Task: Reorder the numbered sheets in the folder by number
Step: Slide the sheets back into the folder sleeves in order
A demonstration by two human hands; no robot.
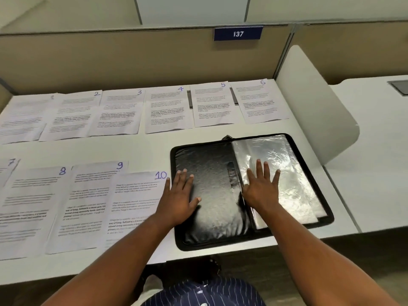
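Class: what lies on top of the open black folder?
On the open black zip folder, the left hand rests flat on the inner cover, the right hand on the clear plastic sleeves. What the sleeves hold is hidden by glare and stacking.

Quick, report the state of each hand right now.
Left hand: open, flat on the inner cover of the black zippered folder.
Right hand: open, fingers spread, pressing on the clear plastic sleeve.
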